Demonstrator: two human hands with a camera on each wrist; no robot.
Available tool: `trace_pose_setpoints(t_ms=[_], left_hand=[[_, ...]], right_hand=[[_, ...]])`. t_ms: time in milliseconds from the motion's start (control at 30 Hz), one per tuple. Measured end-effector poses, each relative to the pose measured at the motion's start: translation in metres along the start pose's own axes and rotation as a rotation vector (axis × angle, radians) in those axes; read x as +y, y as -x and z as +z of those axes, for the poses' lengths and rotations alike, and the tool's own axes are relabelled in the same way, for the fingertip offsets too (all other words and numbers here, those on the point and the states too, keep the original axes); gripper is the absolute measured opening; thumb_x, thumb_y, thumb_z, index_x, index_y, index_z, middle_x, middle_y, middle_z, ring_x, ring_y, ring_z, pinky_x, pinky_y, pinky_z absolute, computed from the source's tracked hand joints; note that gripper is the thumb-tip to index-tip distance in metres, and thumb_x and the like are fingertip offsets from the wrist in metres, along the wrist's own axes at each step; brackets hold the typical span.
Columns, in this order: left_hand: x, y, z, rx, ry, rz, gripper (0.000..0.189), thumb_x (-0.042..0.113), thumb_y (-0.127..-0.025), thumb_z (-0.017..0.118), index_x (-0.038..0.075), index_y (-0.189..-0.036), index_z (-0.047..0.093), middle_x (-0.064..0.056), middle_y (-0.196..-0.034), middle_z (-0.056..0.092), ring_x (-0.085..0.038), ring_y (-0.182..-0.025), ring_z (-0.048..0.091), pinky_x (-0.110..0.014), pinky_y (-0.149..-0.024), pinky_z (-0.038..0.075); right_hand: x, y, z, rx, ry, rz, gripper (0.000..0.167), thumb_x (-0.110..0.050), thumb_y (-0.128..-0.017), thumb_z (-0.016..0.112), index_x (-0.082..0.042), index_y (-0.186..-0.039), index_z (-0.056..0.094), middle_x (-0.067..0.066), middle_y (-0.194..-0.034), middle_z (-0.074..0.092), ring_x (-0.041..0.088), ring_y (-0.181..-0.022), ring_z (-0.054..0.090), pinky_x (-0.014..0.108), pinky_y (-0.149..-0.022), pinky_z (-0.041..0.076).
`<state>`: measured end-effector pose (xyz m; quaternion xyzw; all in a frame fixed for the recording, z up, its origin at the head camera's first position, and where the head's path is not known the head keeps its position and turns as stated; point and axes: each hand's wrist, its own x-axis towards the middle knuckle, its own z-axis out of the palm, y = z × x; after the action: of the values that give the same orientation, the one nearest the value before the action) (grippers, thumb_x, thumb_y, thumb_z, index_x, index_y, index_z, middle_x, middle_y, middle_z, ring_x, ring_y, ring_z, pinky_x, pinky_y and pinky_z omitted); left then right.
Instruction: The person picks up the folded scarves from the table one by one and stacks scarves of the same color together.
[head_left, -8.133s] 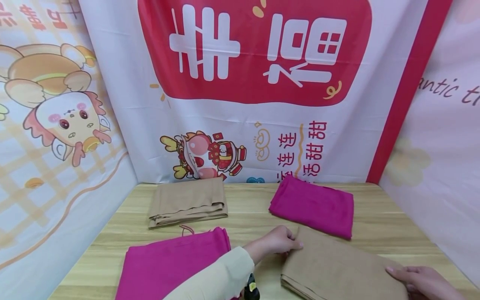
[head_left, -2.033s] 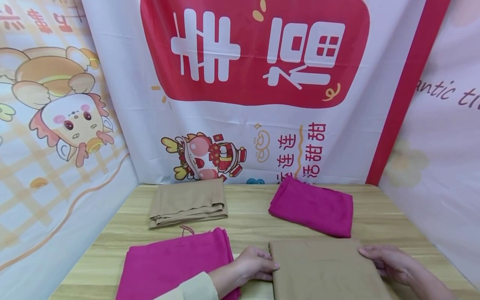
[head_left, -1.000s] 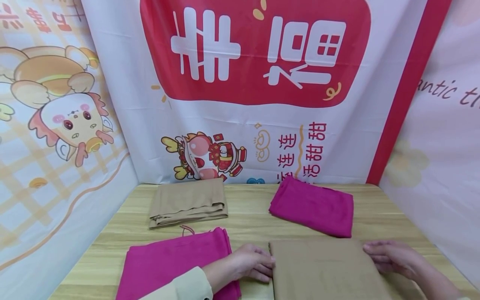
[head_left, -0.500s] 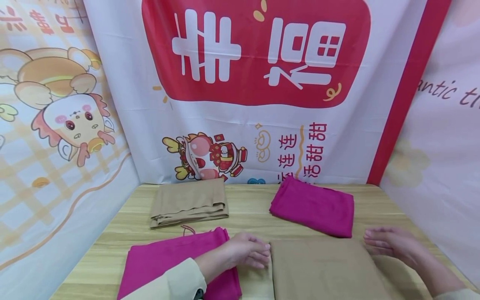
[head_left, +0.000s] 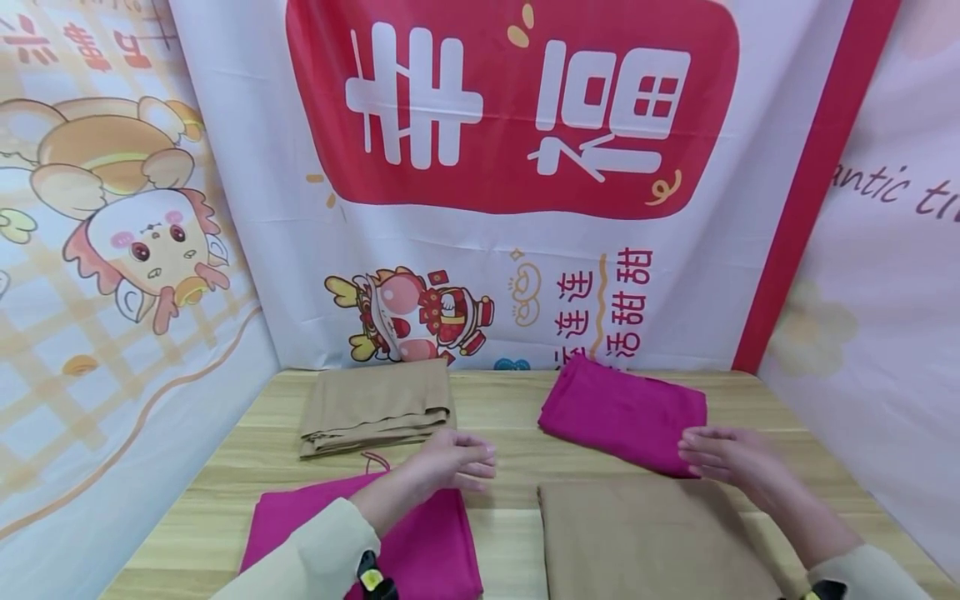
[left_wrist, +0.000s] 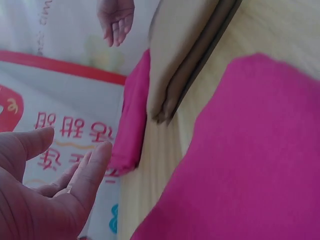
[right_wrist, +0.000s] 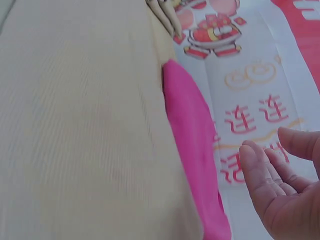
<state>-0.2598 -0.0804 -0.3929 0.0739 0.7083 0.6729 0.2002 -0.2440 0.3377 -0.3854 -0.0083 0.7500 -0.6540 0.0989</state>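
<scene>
My left hand (head_left: 442, 467) is raised, fingers extended, above the inner edge of the near magenta folded cloth (head_left: 300, 508). In the left wrist view the thumb and fingers of that hand (left_wrist: 50, 190) are spread with nothing between them. My right hand (head_left: 738, 467) hovers by the right end of the far magenta folded cloth (head_left: 622, 412), partly in front of it. The right wrist view shows that hand (right_wrist: 285, 185) relaxed and holding nothing. Between and below the hands lies a flat, folded tan cloth (head_left: 637, 533), apart from both. Its near edge is cut off by the frame.
A second tan folded cloth (head_left: 378, 404), with layered edges, lies at the back left of the wooden table (head_left: 495, 433). A thin magenta cord (head_left: 377, 460) sticks out near the close magenta cloth. Printed fabric hangings (head_left: 495, 233) rise behind the table and on both sides.
Both hands have let go of the near tan cloth and lifted away, the left up and leftward, the right up and slightly inward. Earlier that cloth was turned straight and shifted.
</scene>
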Motion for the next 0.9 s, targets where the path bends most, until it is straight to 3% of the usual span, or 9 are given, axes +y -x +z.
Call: trace_pose_setpoints(t_ms=[300, 600, 900], left_hand=[[0.01, -0.003, -0.048, 0.203, -0.044, 0.018, 0.039, 0.014, -0.096, 0.062, -0.012, -0.123, 0.053, -0.022, -0.109, 0.066, -0.036, -0.104, 0.064, -0.044, -0.08, 0.057], [0.018, -0.002, -0.099, 0.346, -0.08, -0.004, 0.044, 0.016, -0.097, 0.06, -0.011, -0.129, 0.046, -0.03, -0.124, 0.056, -0.039, -0.111, 0.059, -0.044, -0.086, 0.055], [0.014, 0.001, -0.144, 0.469, -0.238, -0.018, 0.05, 0.024, -0.098, 0.059, -0.01, -0.132, 0.046, -0.031, -0.131, 0.05, -0.043, -0.117, 0.053, -0.042, -0.087, 0.054]], right_hand=[[-0.021, -0.024, 0.048, 0.053, 0.07, 0.084, 0.062, -0.028, -0.097, 0.062, 0.015, -0.135, 0.04, 0.024, -0.12, 0.063, 0.032, -0.107, 0.064, 0.038, -0.086, 0.054], [-0.033, -0.051, 0.092, 0.043, 0.048, 0.06, 0.056, -0.026, -0.097, 0.062, 0.012, -0.134, 0.045, 0.027, -0.124, 0.059, 0.036, -0.111, 0.061, 0.04, -0.086, 0.054], [-0.046, -0.08, 0.135, 0.049, 0.07, 0.074, 0.049, -0.025, -0.095, 0.065, 0.008, -0.129, 0.053, 0.026, -0.122, 0.061, 0.034, -0.108, 0.063, 0.04, -0.087, 0.054]])
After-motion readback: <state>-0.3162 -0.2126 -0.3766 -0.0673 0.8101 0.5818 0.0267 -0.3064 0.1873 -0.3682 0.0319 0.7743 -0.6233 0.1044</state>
